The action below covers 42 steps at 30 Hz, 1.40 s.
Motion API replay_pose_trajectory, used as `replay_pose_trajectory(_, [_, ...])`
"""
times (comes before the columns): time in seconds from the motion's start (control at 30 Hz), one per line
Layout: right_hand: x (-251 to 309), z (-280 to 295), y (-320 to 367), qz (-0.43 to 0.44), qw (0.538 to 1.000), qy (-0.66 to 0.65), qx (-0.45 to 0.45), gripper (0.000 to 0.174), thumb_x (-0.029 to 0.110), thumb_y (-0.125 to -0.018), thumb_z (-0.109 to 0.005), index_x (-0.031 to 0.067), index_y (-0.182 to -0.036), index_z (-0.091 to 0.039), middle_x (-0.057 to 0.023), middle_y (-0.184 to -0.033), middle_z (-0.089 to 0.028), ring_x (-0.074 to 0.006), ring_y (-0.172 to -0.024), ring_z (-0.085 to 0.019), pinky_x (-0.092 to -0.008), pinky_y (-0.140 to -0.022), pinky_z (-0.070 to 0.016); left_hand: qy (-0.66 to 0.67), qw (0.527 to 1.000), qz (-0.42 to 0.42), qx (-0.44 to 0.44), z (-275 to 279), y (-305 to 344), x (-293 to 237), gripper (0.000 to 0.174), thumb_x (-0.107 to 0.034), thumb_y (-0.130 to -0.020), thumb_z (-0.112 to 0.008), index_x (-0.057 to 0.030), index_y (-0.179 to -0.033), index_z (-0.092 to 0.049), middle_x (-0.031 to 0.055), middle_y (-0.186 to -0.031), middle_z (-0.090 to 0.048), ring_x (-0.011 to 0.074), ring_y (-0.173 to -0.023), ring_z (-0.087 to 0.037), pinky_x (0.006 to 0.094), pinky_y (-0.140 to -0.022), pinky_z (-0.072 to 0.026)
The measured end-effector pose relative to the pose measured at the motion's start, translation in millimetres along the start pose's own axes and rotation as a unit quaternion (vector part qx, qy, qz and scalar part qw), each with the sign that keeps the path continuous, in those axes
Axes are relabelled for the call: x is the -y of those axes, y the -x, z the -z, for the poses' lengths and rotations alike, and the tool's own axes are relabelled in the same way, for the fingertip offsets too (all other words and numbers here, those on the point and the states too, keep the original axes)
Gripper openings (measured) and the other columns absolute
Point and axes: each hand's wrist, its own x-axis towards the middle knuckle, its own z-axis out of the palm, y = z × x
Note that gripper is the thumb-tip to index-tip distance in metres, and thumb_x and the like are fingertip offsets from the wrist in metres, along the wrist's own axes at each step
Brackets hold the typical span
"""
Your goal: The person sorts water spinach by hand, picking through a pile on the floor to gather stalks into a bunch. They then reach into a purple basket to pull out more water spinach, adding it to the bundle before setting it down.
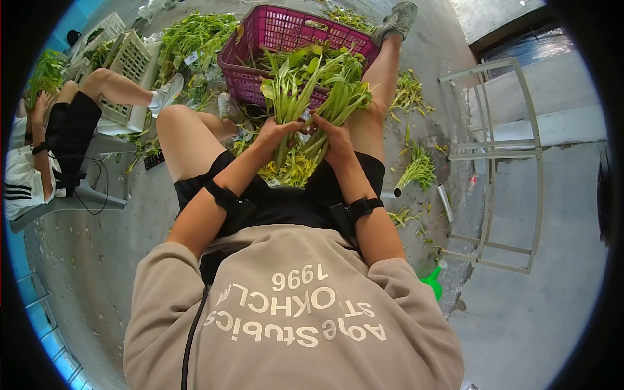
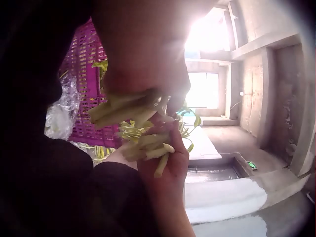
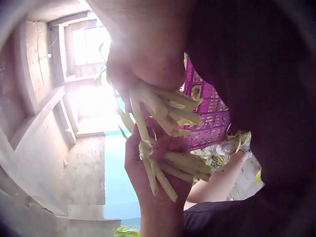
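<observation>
In the head view both hands are close together above the lap, with fingertips nearly meeting. My left hand [image 1: 278, 134] grips a bunch of leafy greens [image 1: 286, 94], its leaves pointing away and cut stem ends toward the body. A second bunch of greens [image 1: 346, 97] is held in my right hand [image 1: 337, 142], slanting outward to the right. Pale stem ends [image 2: 121, 109] stick out below the left hand in the left wrist view. The right wrist view shows stems [image 3: 170, 106] jutting from under the right hand, with the left hand's stems [image 3: 185, 165] just below.
A purple plastic crate [image 1: 244, 81] with greens stands ahead between the legs. Yellowed leaves [image 1: 289, 170] lie below the hands. Greens [image 1: 195, 39] are heaped at the left, near pale crates [image 1: 133, 65] and another seated person [image 1: 29, 169]. A metal frame [image 1: 536, 156] stands at the right.
</observation>
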Motion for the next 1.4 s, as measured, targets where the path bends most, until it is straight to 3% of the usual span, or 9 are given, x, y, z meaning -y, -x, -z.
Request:
replay_pose_trajectory(0.43, [-4,6,-3,0.022,0.999,0.037,0.026,0.017,0.001,-0.088,-0.071,-0.0014,-0.104,-0.065,-0.0066,-0.090,-0.066,-0.0156,-0.072,-0.063,-0.0298,-0.063,-0.0535,0.048,0.997,0.014,0.057,4,-3,2,0.030,-0.020,-0.087,-0.071,-0.0065,-0.112,-0.062,0.0044,-0.091,-0.066,0.0090,-0.060,-0.053,0.0244,-0.054,-0.0424])
replay_pose_trajectory(0.6, [-1,-1,0,-0.006,0.999,0.044,0.013,0.017,0.005,-0.088,-0.073,-0.0001,-0.103,-0.066,-0.0071,-0.086,-0.067,-0.0152,-0.069,-0.063,-0.0289,-0.060,-0.0519,0.008,1.000,-0.013,-0.024,3,-5,4,0.023,-0.017,-0.084,-0.072,-0.0049,-0.102,-0.065,0.0044,-0.083,-0.065,0.0110,-0.059,-0.056,0.0260,-0.054,-0.0426])
replay_pose_trajectory(0.83, [-7,-2,0,-0.063,0.998,0.017,-0.001,0.017,0.009,-0.089,-0.074,0.0034,-0.101,-0.063,-0.0055,-0.078,-0.065,-0.0162,-0.064,-0.063,-0.0286,-0.057,-0.0514,-0.043,0.996,-0.057,-0.051,1,-9,10,0.017,-0.015,-0.084,-0.070,-0.0040,-0.096,-0.066,0.0046,-0.079,-0.064,0.0135,-0.060,-0.057,0.0272,-0.055,-0.0440])
replay_pose_trajectory(0.93, [-6,-6,2,-0.059,0.998,0.003,0.006,0.017,0.008,-0.090,-0.073,0.0035,-0.102,-0.062,-0.0053,-0.079,-0.065,-0.0162,-0.066,-0.064,-0.0284,-0.059,-0.0521,0.025,0.999,-0.038,-0.026,5,-14,15,0.016,-0.014,-0.086,-0.067,-0.0040,-0.099,-0.066,0.0053,-0.080,-0.064,0.0139,-0.059,-0.055,0.0266,-0.057,-0.0444])
replay_pose_trajectory(1.0, [-8,-8,4,-0.055,0.998,-0.010,0.013,0.017,0.007,-0.090,-0.072,0.0036,-0.103,-0.062,-0.0052,-0.080,-0.065,-0.0161,-0.067,-0.064,-0.0283,-0.060,-0.0524,0.162,0.984,0.052,0.044,9,-16,18,0.011,-0.013,-0.089,-0.063,-0.0045,-0.096,-0.064,0.0046,-0.078,-0.061,0.0127,-0.058,-0.052,0.0259,-0.057,-0.0450])
replay_pose_trajectory(1.1, [-9,-11,7,-0.020,0.999,-0.016,0.029,0.017,0.007,-0.091,-0.071,0.0042,-0.105,-0.061,-0.0052,-0.085,-0.065,-0.0162,-0.069,-0.064,-0.0294,-0.064,-0.0535,0.218,0.968,0.125,0.020,13,-21,23,0.007,-0.013,-0.090,-0.060,-0.0055,-0.091,-0.061,0.0038,-0.076,-0.058,0.0114,-0.056,-0.050,0.0254,-0.057,-0.0453])
replay_pose_trajectory(1.23, [7,-11,10,0.018,0.998,-0.057,-0.012,0.020,0.007,-0.092,-0.072,0.0058,-0.108,-0.060,-0.0049,-0.090,-0.064,-0.0166,-0.070,-0.064,-0.0317,-0.066,-0.0536,0.306,0.939,0.153,-0.014,27,-20,24,0.009,-0.013,-0.091,-0.061,-0.0070,-0.087,-0.057,0.0022,-0.072,-0.054,0.0108,-0.052,-0.047,0.0251,-0.056,-0.0452])
replay_pose_trajectory(1.33, [8,-7,7,0.027,0.996,-0.087,-0.009,0.023,0.008,-0.092,-0.072,0.0051,-0.110,-0.059,-0.0052,-0.091,-0.065,-0.0168,-0.069,-0.063,-0.0313,-0.065,-0.0529,0.086,0.991,0.091,-0.047,33,-22,11,0.013,-0.012,-0.087,-0.068,0.0000,-0.093,-0.068,0.0081,-0.083,-0.066,0.0166,-0.056,-0.059,0.0296,-0.057,-0.0505])
replay_pose_trajectory(1.4, [4,-1,4,0.001,1.000,0.010,-0.014,0.023,0.008,-0.091,-0.073,0.0027,-0.109,-0.060,-0.0060,-0.091,-0.066,-0.0159,-0.069,-0.063,-0.0289,-0.062,-0.0521,0.003,0.996,0.071,-0.059,32,-25,6,0.019,-0.014,-0.083,-0.074,0.0006,-0.095,-0.071,0.0092,-0.085,-0.070,0.0144,-0.061,-0.061,0.0282,-0.054,-0.0484])
